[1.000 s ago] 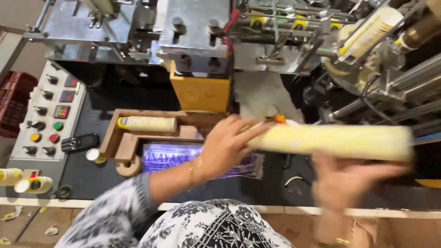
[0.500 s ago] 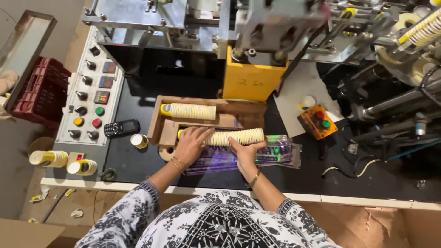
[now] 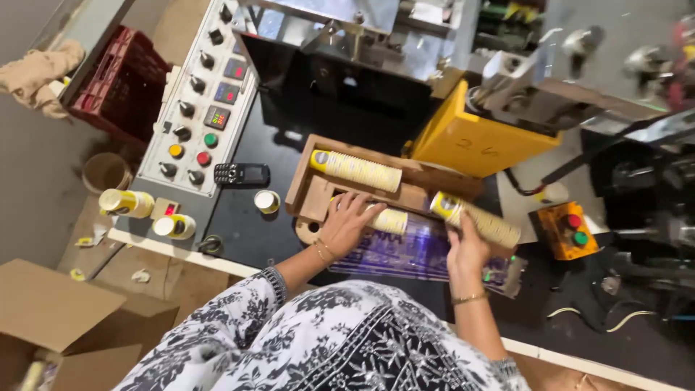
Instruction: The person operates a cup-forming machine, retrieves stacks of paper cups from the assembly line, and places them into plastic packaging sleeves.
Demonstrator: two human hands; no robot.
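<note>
Your right hand point(image 3: 467, 250) is wrapped around the lower end of a stack of nested yellow paper cups point(image 3: 478, 221), held tilted just above the clear plastic sleeve point(image 3: 405, 253) lying on the black bench; your left hand point(image 3: 346, 221) rests with fingers spread, flat on a shorter stack of cups point(image 3: 387, 219) at the edge of the wooden tray point(image 3: 308, 192), pressing rather than gripping it. In my judgement the held stack sits loosely, so grip nearer its middle to keep the cups nested. Keep it in line with the shorter stack, and keep the left hand steady so that stack cannot roll.
</note>
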